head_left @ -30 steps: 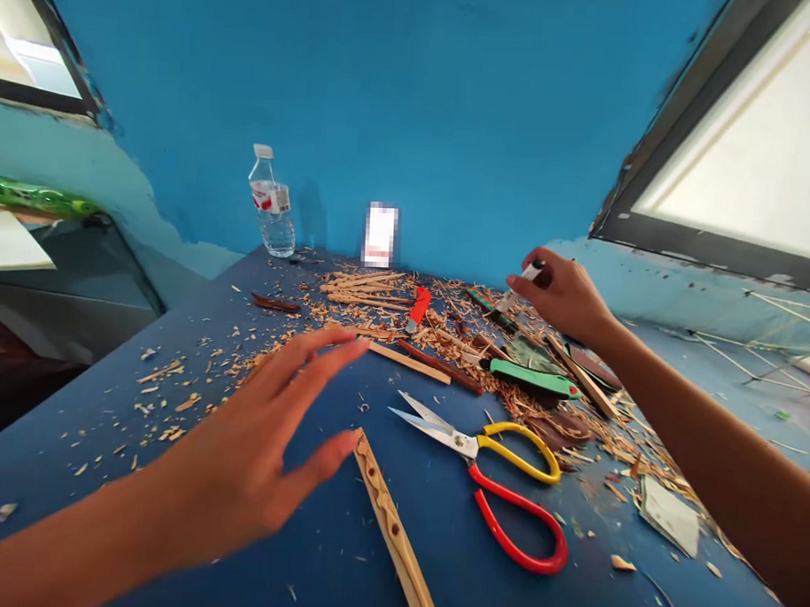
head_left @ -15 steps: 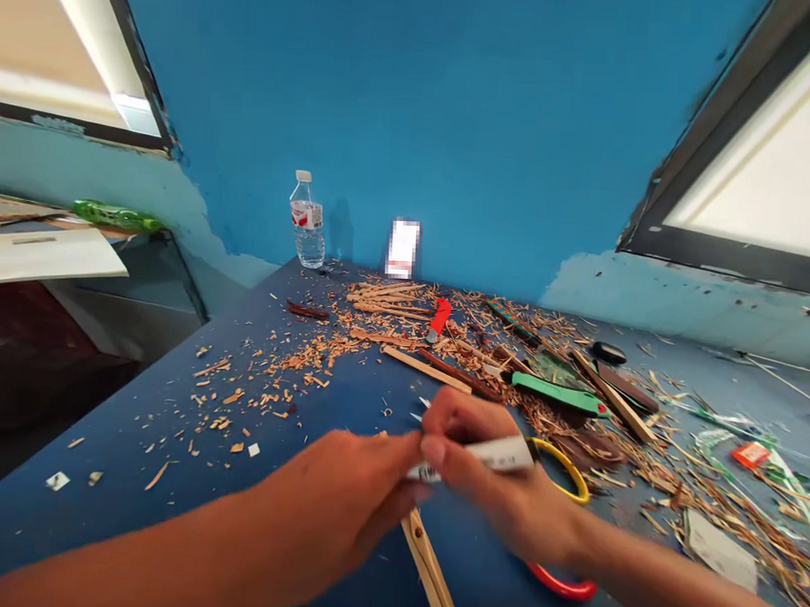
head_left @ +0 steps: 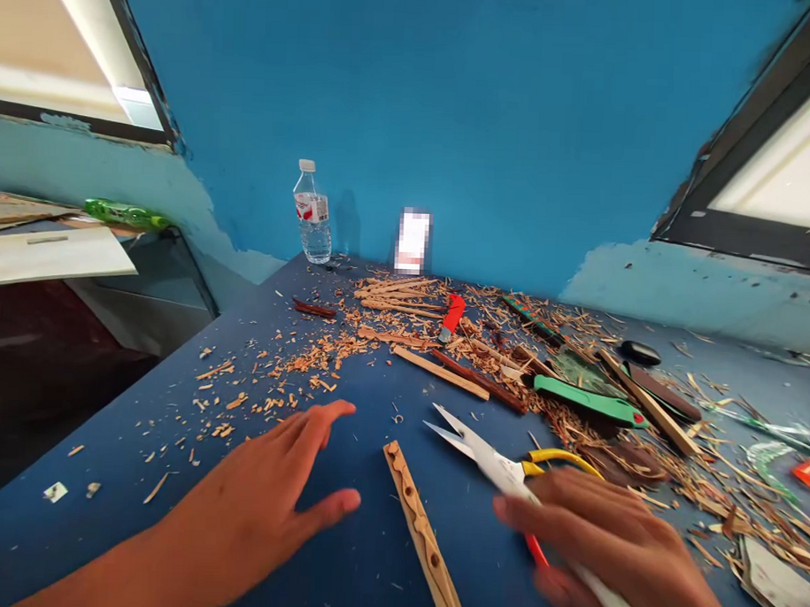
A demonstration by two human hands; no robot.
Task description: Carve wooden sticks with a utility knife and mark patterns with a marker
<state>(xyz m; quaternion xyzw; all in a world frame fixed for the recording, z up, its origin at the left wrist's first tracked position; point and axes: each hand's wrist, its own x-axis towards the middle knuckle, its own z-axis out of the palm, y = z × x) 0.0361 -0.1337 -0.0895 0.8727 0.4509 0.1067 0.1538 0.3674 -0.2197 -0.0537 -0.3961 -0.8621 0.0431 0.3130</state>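
My left hand (head_left: 272,480) is open above the blue table, thumb and fingers spread, holding nothing. Just to its right lies a wooden strip (head_left: 408,491) with a wavy outline and dark round spots along it. My right hand (head_left: 609,536), slightly blurred, is over the handles of the scissors (head_left: 485,457), covering much of them. The scissors' blades point left and are parted, with yellow and red grips partly showing. A white marker (head_left: 611,601) shows beneath the right palm, seemingly held there; its ends are largely hidden.
Wood shavings (head_left: 324,349) cover much of the table. Toward the back are a red-handled cutter (head_left: 452,316), a green-handled knife (head_left: 588,400), a light wooden stick (head_left: 442,373) and a bundle of thin sticks (head_left: 398,294). A water bottle (head_left: 313,216) and a propped phone (head_left: 412,242) stand by the wall.
My hands have parted. The left let go of the wooden strip and opened, moving left; the right moved right and down with the marker, uncovering the scissors' blades.
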